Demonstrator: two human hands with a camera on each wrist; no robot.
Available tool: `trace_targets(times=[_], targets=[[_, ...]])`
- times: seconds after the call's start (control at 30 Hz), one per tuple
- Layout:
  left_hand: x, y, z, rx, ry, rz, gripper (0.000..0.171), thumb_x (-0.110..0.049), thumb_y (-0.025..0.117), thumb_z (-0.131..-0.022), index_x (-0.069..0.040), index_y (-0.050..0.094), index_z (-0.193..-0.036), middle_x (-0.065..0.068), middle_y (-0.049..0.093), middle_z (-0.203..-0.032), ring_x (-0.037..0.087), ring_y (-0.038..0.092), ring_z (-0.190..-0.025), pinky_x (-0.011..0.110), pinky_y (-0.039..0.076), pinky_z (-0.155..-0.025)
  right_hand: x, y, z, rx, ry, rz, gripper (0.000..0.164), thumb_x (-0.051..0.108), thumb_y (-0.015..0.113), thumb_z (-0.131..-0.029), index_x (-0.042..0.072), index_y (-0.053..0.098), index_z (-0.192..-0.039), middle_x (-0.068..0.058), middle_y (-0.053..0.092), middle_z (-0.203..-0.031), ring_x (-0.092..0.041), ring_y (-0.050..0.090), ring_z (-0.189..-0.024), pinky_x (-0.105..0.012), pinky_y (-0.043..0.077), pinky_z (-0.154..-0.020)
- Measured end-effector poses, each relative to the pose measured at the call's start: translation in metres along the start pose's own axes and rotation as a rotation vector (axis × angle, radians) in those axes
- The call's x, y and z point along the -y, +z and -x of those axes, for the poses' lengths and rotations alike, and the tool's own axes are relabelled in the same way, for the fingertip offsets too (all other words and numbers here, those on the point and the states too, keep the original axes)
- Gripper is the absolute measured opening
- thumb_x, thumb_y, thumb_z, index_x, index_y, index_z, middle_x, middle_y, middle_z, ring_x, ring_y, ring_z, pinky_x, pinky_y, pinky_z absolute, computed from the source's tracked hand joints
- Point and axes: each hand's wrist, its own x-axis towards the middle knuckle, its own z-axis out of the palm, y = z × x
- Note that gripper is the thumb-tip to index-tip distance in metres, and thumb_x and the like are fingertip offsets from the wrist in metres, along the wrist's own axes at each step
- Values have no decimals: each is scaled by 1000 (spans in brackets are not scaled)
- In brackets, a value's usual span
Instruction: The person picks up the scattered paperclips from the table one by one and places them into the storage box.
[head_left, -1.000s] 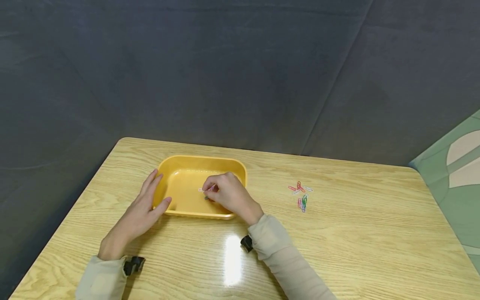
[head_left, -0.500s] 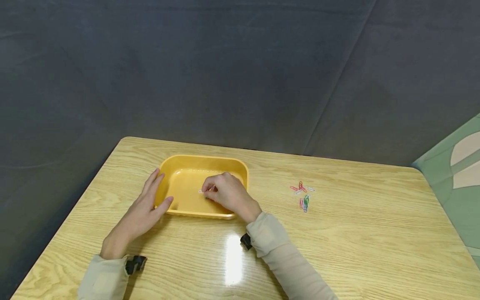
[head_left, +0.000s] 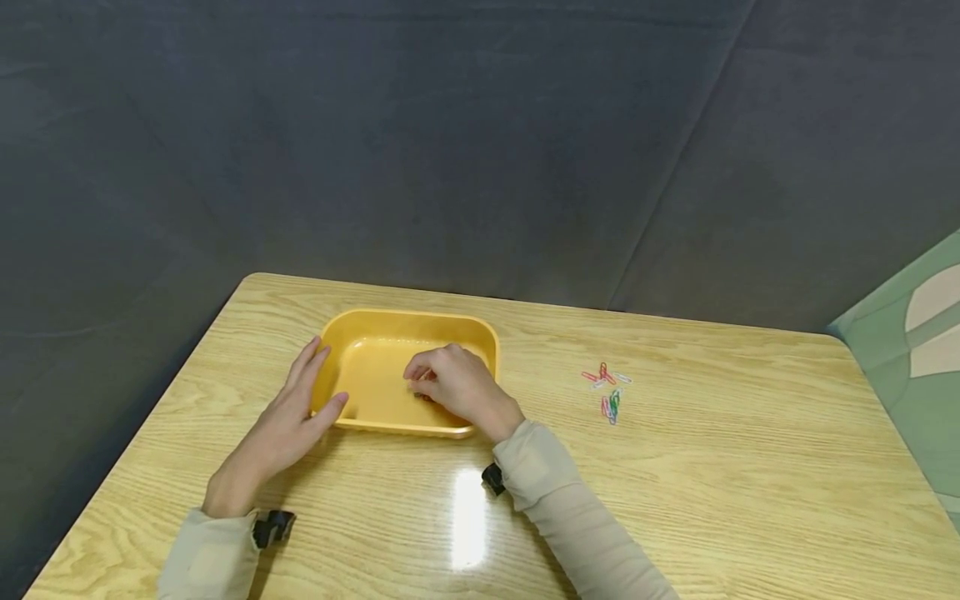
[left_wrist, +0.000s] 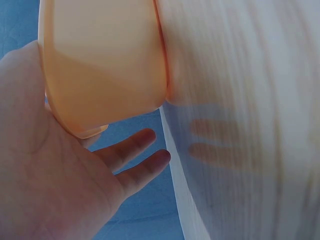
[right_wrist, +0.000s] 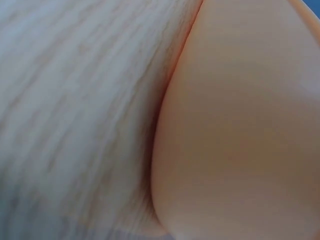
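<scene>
A yellow plastic tray (head_left: pixel 367 367) sits at the left of the wooden table. My left hand (head_left: pixel 276 437) rests against its left end, fingers fairly straight along the outside and thumb over the near rim. In the left wrist view two fingers (left_wrist: pixel 137 172) reach out past the tray's outer wall (left_wrist: pixel 105 65). My right hand (head_left: pixel 459 385) is down inside the tray, thumb and fingers bent together low over the bottom. Small paper clips (head_left: pixel 424 397) show at its fingertips, mostly hidden by the hand. The right wrist view holds only the tray's outer side (right_wrist: pixel 235 125) and tabletop.
Right of the tray lie two small groups of paper clips: red and white ones (head_left: pixel 603 375) farther back, green, pink and blue ones (head_left: pixel 613 404) nearer. A dark curtain (head_left: pixel 480 150) hangs behind the table (head_left: pixel 712 467). A green patterned cloth (head_left: pixel 915 392) is at the right.
The pale paper clip that stuck out left of my right fingertips no longer shows there. Both hands keep nearly the same places at the tray. The view has shifted slightly.
</scene>
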Motion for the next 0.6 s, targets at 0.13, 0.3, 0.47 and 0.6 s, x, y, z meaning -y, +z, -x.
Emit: trace_targets(times=[0.13, 0.3, 0.47, 0.6], targets=[[0, 0, 0, 3, 3, 3, 78, -44, 45, -104, -7, 5, -160, 7, -10, -168, 48, 18, -149, 70, 31, -107, 0, -3, 2, 0, -15, -4, 13, 13, 73, -90, 11, 78, -102, 1, 78, -92, -11, 73, -81, -24, 54, -71], [-2, 0, 0, 10, -3, 3, 78, -45, 44, -104, -8, 5, -161, 5, -10, -168, 48, 17, -149, 71, 30, -107, -2, -11, 8, -15, -31, -16, 14, 10, 72, -91, 9, 77, -104, 0, 78, -94, -12, 72, -83, -23, 54, -72], [-2, 0, 0, 13, -1, 2, 78, -44, 44, -104, -8, 4, -161, 6, -11, -168, 49, 17, -149, 71, 30, -106, -4, -19, 16, -18, -26, -95, 16, 10, 70, -92, 6, 76, -106, -2, 76, -99, -13, 70, -85, -25, 55, -75], [-2, 0, 0, 10, 2, 3, 78, -43, 45, -104, -7, 4, -160, 7, -10, -168, 49, 17, -149, 71, 29, -107, -6, -23, 21, -14, -32, -169, 18, 9, 70, -92, 3, 74, -108, -6, 76, -101, -15, 69, -85, -24, 55, -77]])
